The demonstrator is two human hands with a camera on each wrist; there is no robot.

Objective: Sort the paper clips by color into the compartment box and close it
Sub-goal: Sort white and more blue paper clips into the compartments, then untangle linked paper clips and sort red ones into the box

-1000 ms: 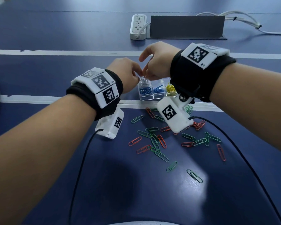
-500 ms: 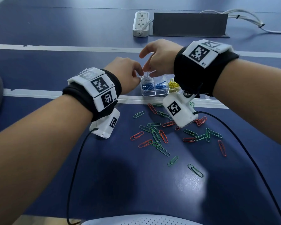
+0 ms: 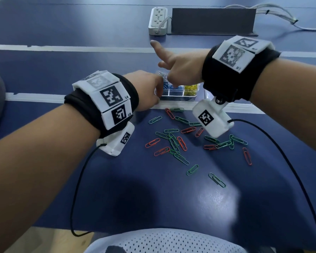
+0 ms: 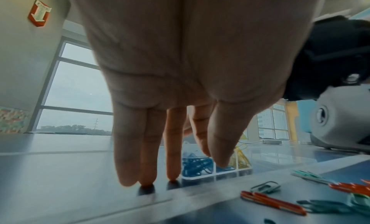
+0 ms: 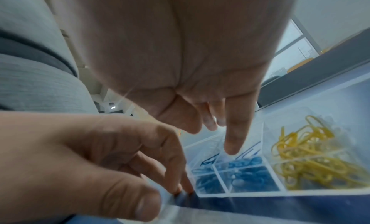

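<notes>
The clear compartment box (image 3: 173, 96) stands on the blue table and holds blue clips (image 5: 246, 173), yellow clips (image 5: 312, 162) and silver ones (image 3: 161, 74) in separate cells. My left hand (image 3: 150, 89) is at the box's left end. Its straight fingers (image 4: 148, 164) touch the table beside the box, and its thumb reaches over the rim. My right hand (image 3: 179, 70) hovers over the box with fingers spread. One finger (image 5: 234, 140) points down at the blue clips, and I see nothing held. Several loose green and red clips (image 3: 173, 143) lie in front of the box.
A white power strip (image 3: 158, 21), a dark panel (image 3: 212, 21) and cables (image 3: 281, 19) lie at the far side. Black wrist-camera cables (image 3: 77, 179) trail toward the table's front edge. A white mesh chair back (image 3: 162, 241) sits below it.
Both hands were pinched together above the box's left end. Now the right hand has spread its fingers, and the left has dropped its fingertips onto the table beside the box.
</notes>
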